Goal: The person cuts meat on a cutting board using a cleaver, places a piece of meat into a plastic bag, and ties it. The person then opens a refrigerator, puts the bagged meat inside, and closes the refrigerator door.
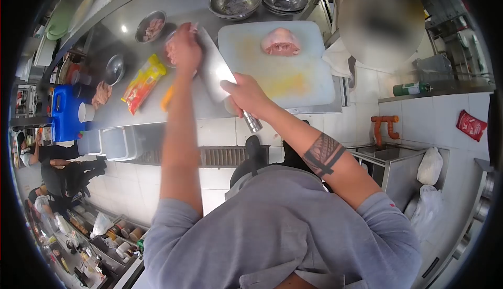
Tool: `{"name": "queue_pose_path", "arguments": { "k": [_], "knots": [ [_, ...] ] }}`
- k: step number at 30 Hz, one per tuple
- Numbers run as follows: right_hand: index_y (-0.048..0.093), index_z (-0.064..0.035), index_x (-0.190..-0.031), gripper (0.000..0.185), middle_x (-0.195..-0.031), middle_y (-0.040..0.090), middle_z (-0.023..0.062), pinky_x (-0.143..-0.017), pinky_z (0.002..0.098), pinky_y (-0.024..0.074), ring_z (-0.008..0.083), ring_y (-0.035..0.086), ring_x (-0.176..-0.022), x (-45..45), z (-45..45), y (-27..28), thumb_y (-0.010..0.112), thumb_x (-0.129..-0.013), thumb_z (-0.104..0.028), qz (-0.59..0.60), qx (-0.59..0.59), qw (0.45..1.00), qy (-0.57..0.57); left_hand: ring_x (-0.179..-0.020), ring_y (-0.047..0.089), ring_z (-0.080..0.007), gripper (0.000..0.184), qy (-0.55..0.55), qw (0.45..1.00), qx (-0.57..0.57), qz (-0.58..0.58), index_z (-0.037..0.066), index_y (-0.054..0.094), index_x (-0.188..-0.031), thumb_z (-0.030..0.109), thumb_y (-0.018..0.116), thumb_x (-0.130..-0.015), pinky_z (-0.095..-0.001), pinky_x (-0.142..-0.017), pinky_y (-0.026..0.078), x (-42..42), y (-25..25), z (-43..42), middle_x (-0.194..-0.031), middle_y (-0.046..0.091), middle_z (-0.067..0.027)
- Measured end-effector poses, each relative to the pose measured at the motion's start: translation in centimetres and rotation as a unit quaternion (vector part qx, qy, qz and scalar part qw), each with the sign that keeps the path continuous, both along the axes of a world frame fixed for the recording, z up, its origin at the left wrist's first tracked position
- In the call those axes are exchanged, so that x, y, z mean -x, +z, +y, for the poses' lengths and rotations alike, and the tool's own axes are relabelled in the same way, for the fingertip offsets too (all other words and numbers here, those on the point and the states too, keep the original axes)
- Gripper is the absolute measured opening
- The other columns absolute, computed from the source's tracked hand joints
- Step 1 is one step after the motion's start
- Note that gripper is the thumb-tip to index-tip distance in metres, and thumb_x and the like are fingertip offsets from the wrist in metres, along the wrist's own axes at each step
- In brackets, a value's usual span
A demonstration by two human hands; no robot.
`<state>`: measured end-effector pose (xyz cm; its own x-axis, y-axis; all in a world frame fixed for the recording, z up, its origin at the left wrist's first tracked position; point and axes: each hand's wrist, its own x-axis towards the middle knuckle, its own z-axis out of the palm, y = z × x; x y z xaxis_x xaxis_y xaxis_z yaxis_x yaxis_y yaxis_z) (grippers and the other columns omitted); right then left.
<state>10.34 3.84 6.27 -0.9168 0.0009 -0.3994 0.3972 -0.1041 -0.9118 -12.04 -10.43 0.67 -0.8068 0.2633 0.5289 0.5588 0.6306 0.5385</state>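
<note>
My right hand is wrapped round the metal handle of a cleaver, its thumb lying on the broad blade. The blade points up and left, beside the cutting board. My left hand is at the far end of the blade, over a bowl of pink meat pieces. Motion blur and the angle obscure its fingers, and a small pale bit shows near them. On the white cutting board sits a chunk of raw meat, pale-skinned on top. Yellowish stains mark the board.
Metal bowls stand behind the board. Farther left are a small bowl with meat, a yellow and red packet, raw meat and a blue jug. A white cloth hangs at the board's right. People are at far left.
</note>
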Motion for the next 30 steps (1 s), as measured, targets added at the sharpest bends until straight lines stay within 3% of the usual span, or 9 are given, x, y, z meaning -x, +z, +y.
{"name": "queue_pose_path", "arguments": {
  "k": [3, 6, 9, 14, 18, 22, 24, 27, 30],
  "knots": [
    [0.061, 0.0068, -0.105, 0.035, -0.065, 0.062, 0.0167, -0.049, 0.0432, 0.0503, 0.0253, 0.06, -0.047, -0.5, 0.9, 0.2, 0.06, -0.105, -0.029, 0.008, -0.107, 0.994, -0.012, -0.129, 0.058, -0.0466, 0.046, -0.036, 0.982, 0.183, 0.012, 0.003, 0.063, -0.135, 0.028, 0.065, -0.097, -0.0565, -0.11, 0.046, 5.2, -3.3, -3.8, -0.139, 0.063, -0.0243],
    [0.063, -0.0002, -0.111, 0.03, -0.078, 0.069, 0.0165, -0.062, 0.0449, 0.0545, 0.0314, 0.07, -0.066, -6.3, 4.1, -0.7, 0.061, -0.106, -0.029, 0.07, -0.311, 0.94, -0.12, -0.141, 0.05, -0.0439, 0.039, 0.046, 0.975, 0.181, 0.124, 0.002, 0.066, -0.137, 0.023, 0.055, -0.105, -0.0508, -0.118, 0.04, 4.2, -3.8, -4.6, -0.146, 0.06, -0.0235],
    [0.066, -0.0057, -0.111, 0.023, -0.094, 0.072, 0.0267, -0.077, 0.0535, 0.0555, 0.0465, 0.072, -0.088, -11.2, 9.8, 0.1, 0.056, -0.106, -0.026, -0.008, -0.526, 0.836, -0.158, -0.134, 0.055, -0.041, 0.034, 0.012, 0.991, 0.055, 0.12, 0.002, 0.068, -0.131, 0.017, 0.062, -0.102, -0.0481, -0.113, 0.044, -3.2, -0.4, -5.0, -0.139, 0.065, -0.02],
    [0.062, -0.0198, -0.148, 0.047, -0.096, 0.074, 0.0273, -0.081, 0.0592, 0.0555, 0.0478, 0.072, -0.088, -8.8, 18.5, -3.7, 0.057, -0.101, -0.025, -0.06, -0.707, 0.701, -0.071, -0.122, 0.06, -0.0367, 0.028, 0.053, 0.996, -0.038, 0.059, 0.004, 0.07, -0.123, 0.006, 0.07, -0.095, -0.046, -0.107, 0.046, -15.6, -5.7, -8.1, -0.127, 0.067, -0.0164],
    [0.064, -0.0198, -0.146, 0.047, -0.101, 0.075, 0.0258, -0.083, 0.0555, 0.0566, 0.047, 0.072, -0.093, -6.9, 20.0, -7.3, 0.058, -0.1, -0.027, -0.057, -0.703, 0.709, -0.013, -0.123, 0.056, -0.0378, 0.032, 0.124, 0.99, -0.02, -0.064, 0.008, 0.071, -0.124, 0.004, 0.068, -0.092, -0.0486, -0.107, 0.044, -25.6, -8.7, -11.3, -0.129, 0.065, -0.0166],
    [0.074, -0.0101, -0.123, 0.028, -0.107, 0.071, 0.0188, -0.092, 0.0444, 0.0562, 0.0392, 0.069, -0.098, -8.9, 18.3, -7.0, 0.064, -0.097, -0.012, 0.22, -0.686, 0.691, -0.05, -0.12, 0.056, -0.0381, 0.027, 0.217, 0.964, 0.012, -0.156, 0.007, 0.07, -0.122, 0.005, 0.066, -0.095, -0.0492, -0.106, 0.044, -37.3, -13.0, -16.2, -0.128, 0.065, -0.0164],
    [0.072, -0.0048, -0.113, 0.02, -0.104, 0.071, 0.0151, -0.091, 0.0424, 0.0557, 0.036, 0.069, -0.093, -12.5, 14.5, -6.9, 0.066, -0.094, -0.002, 0.219, -0.571, 0.791, -0.017, -0.12, 0.057, -0.0378, 0.024, 0.273, 0.936, 0.039, -0.219, 0.005, 0.069, -0.119, 0.006, 0.066, -0.095, -0.0479, -0.105, 0.046, -43.3, -14.3, -17.2, -0.125, 0.066, -0.0154],
    [0.071, -0.0033, -0.108, 0.016, -0.099, 0.069, 0.0138, -0.082, 0.0413, 0.0575, 0.0309, 0.069, -0.088, -19.4, 9.3, -16.7, 0.068, -0.092, 0.001, 0.17, -0.296, 0.921, 0.188, -0.119, 0.057, -0.0385, 0.023, 0.321, 0.899, 0.071, -0.291, 0.005, 0.069, -0.117, 0.006, 0.066, -0.094, -0.0473, -0.105, 0.047, -52.4, -18.5, -17.6, -0.123, 0.067, -0.0159],
    [0.072, -0.0059, -0.11, 0.019, -0.103, 0.072, 0.0139, -0.08, 0.04, 0.0587, 0.0316, 0.072, -0.087, -25.5, 8.8, -34.8, 0.07, -0.09, -0.005, -0.01, -0.298, 0.902, 0.312, -0.116, 0.059, -0.0419, 0.024, 0.331, 0.857, 0.123, -0.375, 0.004, 0.069, -0.116, 0.007, 0.068, -0.092, -0.0511, -0.103, 0.048, -59.9, -25.2, -17.2, -0.121, 0.067, -0.0193]
  ]
}}
